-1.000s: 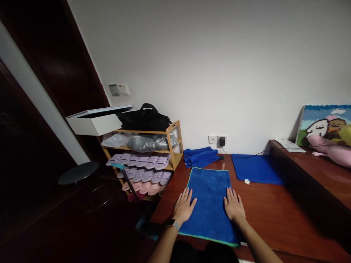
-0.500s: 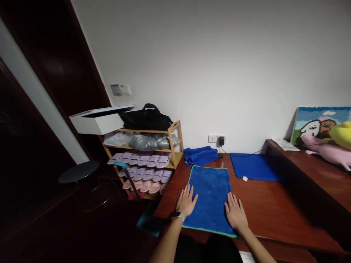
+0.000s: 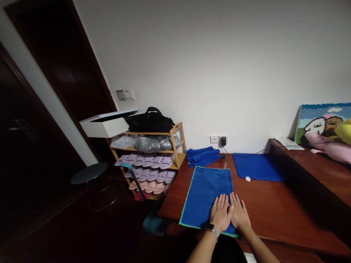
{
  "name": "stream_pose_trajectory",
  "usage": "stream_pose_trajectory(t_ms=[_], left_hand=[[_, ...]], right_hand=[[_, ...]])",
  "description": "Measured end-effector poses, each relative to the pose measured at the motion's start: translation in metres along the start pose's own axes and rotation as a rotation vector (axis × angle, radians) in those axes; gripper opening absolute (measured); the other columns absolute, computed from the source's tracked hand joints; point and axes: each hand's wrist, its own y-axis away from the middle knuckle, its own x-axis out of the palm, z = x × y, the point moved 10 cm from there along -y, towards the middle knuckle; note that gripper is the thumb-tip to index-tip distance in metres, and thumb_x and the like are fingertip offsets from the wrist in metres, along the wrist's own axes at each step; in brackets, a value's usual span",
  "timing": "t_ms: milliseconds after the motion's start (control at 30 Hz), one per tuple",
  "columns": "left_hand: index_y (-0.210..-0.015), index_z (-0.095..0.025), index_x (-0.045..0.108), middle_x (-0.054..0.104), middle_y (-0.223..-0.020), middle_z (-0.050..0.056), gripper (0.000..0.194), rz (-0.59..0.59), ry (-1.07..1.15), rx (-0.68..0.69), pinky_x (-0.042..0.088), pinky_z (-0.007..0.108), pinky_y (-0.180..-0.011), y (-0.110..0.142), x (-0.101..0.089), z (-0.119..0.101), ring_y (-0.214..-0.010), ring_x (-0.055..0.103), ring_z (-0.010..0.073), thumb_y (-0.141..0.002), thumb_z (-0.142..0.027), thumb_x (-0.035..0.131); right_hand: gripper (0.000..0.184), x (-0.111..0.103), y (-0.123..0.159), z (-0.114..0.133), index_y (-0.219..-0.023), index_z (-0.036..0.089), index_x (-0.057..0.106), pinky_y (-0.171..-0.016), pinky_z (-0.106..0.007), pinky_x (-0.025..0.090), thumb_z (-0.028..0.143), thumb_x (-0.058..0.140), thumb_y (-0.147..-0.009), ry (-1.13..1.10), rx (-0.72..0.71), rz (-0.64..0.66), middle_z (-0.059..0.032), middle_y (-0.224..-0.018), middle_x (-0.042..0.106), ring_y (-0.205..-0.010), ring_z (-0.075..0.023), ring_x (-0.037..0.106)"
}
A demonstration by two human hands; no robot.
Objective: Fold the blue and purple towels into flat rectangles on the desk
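A blue towel [image 3: 204, 190] with a green edge lies spread flat on the reddish-brown wooden table [image 3: 270, 208]. My left hand [image 3: 221, 213], with a watch on the wrist, rests palm down on the towel's right part, fingers stretched out. Right beside it, my right hand [image 3: 240, 213] lies flat over the towel's right edge, fingers extended. The two hands touch or nearly touch at the thumbs. Behind the towel sits a crumpled blue cloth [image 3: 203, 156]. To the right of it, a flat blue cloth [image 3: 257, 167] with a white tag lies near the wall.
On the left stands a wooden rack [image 3: 178, 146] with several slippers [image 3: 149, 160], a black bag [image 3: 150, 120] and a white box [image 3: 105, 128]. A round stool [image 3: 89, 172] is farther left. A charger [image 3: 223, 140] is plugged into the wall. A pink plush toy [image 3: 329, 146] lies on the raised right ledge.
My left hand has moved right across the towel, from its left edge to beside my right hand. My right hand stays at the right edge. The view has shifted slightly left.
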Motion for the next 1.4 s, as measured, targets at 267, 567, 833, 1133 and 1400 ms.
stream_pose_trajectory(t_ms=[267,567,833,1133,1400], left_hand=[[-0.162,-0.020,0.028,0.023,-0.169,0.009,0.072,0.017,-0.113,-0.231,0.018,0.046,-0.128,0.059,-0.040,0.115,-0.157,0.019,0.0238,-0.105,-0.061,0.014],[-0.161,-0.013,0.030,0.026,-0.168,0.011,0.073,-0.021,-0.224,-0.350,0.022,0.043,-0.127,0.098,-0.068,0.171,-0.156,0.023,0.0242,-0.106,-0.060,0.019],[-0.160,-0.014,0.033,0.031,-0.167,0.012,0.072,-0.044,-0.224,-0.331,0.023,0.044,-0.127,0.095,-0.065,0.171,-0.155,0.025,0.0244,-0.105,-0.059,0.020],[-0.159,-0.013,0.036,0.030,-0.167,0.014,0.069,-0.044,-0.248,-0.290,0.022,0.050,-0.127,0.082,-0.079,0.137,-0.155,0.025,0.0263,-0.106,-0.055,0.021],[-0.164,-0.025,0.022,0.030,-0.168,0.004,0.060,-0.090,-0.065,0.087,0.022,0.045,-0.128,0.041,-0.015,-0.029,-0.155,0.025,0.0200,-0.108,-0.047,0.016]], right_hand=[[0.069,0.004,-0.004,-0.005,-0.162,0.009,0.018,-0.128,-0.046,0.009,0.042,0.012,-0.102,-0.053,0.066,-0.057,-0.0055,-0.170,0.017,-0.158,-0.0238,0.014],[0.068,-0.003,-0.002,-0.006,-0.162,0.010,0.016,-0.128,-0.045,0.010,0.043,0.012,-0.103,-0.049,0.082,-0.026,-0.0042,-0.170,0.016,-0.158,-0.0228,0.013],[0.069,0.002,0.036,-0.003,-0.162,0.011,0.022,-0.128,-0.043,0.015,0.046,0.012,-0.103,-0.093,0.008,-0.113,-0.0039,-0.169,0.020,-0.157,-0.0225,0.017],[0.067,0.005,0.053,0.007,-0.160,0.010,0.026,-0.128,-0.046,0.014,0.044,0.019,-0.103,-0.090,-0.052,-0.164,-0.0046,-0.167,0.022,-0.156,-0.0243,0.018],[0.062,0.012,0.050,0.011,-0.160,0.019,0.031,-0.128,-0.050,0.013,0.033,0.028,-0.099,-0.059,-0.111,-0.130,-0.0049,-0.168,0.019,-0.157,-0.0256,0.016]])
